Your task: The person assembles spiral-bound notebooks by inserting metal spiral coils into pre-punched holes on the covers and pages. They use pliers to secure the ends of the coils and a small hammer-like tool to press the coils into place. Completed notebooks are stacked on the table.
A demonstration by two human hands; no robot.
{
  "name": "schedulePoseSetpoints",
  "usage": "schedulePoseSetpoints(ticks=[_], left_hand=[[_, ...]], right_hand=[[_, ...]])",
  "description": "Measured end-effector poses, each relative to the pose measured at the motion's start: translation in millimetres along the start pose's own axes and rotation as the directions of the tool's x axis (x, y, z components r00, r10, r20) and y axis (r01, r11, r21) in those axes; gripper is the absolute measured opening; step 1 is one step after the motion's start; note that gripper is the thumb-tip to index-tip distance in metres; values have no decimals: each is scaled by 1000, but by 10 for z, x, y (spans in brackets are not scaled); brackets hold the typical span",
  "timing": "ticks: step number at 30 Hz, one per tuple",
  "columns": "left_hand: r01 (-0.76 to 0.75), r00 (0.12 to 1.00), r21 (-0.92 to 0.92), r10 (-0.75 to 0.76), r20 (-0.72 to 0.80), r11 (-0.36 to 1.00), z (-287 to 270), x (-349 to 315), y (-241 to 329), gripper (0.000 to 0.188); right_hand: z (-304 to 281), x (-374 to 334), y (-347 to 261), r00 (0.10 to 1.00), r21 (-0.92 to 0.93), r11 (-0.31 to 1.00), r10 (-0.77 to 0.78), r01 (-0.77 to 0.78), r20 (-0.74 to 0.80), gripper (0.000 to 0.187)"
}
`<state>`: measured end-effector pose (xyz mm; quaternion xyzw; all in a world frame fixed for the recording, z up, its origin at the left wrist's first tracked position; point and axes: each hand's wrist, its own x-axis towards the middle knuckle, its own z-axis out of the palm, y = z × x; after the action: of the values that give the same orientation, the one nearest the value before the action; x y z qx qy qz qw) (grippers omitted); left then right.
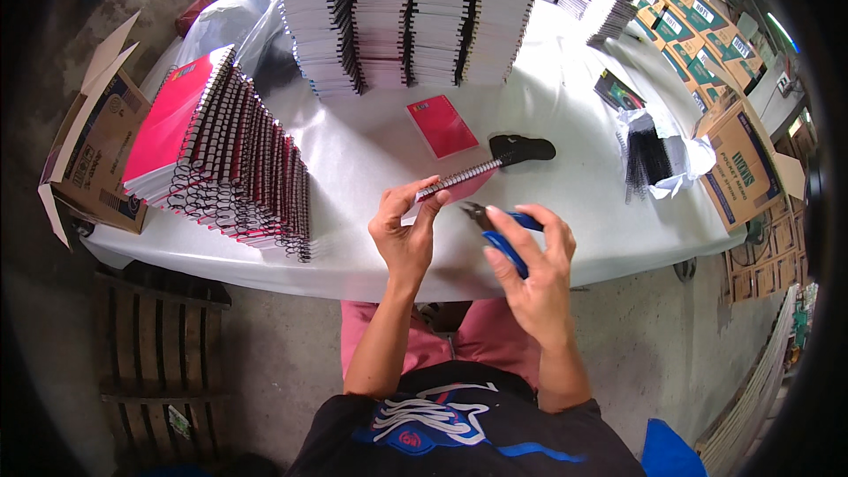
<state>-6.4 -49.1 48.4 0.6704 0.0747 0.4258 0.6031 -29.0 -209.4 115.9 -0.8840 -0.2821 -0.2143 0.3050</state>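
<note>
My left hand (405, 234) is closed on a small spiral notebook (461, 182) with a red cover. The notebook is tilted, its coil edge facing up. Wrapped round blue-handled pliers (503, 252), my right hand (541, 278) is beside it. The dark jaws point toward the notebook's lower side and look a little apart from it. Just beyond lies a small red cover or notebook (442, 126), flat on the white-covered table (353, 146). A flat black rounded object (530, 148) sits by the far end of the coil; its kind is unclear.
At left leans a big pile of red spiral notebooks (221, 146) near an open cardboard box (102, 150). Tall notebook stacks (406, 22) stand at the back. Black coils (647, 157) in white wrapping lie at right, by another box (746, 159). A wooden pallet (163, 362) is on the floor.
</note>
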Motion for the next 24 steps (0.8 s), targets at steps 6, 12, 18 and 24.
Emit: schedulePoseSetpoints(ticks=[6, 12, 18, 24], left_hand=[[-179, 984, 64, 180, -3, 982, -11, 44, 36, 26], [-227, 974, 205, 226, 29, 952, -57, 49, 124, 31], [-255, 965, 234, 260, 8, 938, -17, 53, 156, 28], [-350, 927, 302, 375, -25, 886, 7, 65, 233, 26]], right_hand=[[60, 170, -102, 998, 21, 999, -40, 39, 52, 36], [88, 180, -64, 995, 81, 997, -17, 8, 103, 35], [72, 188, -88, 996, 143, 990, -11, -1, 83, 35], [79, 179, -89, 984, 410, 911, -23, -53, 179, 33]])
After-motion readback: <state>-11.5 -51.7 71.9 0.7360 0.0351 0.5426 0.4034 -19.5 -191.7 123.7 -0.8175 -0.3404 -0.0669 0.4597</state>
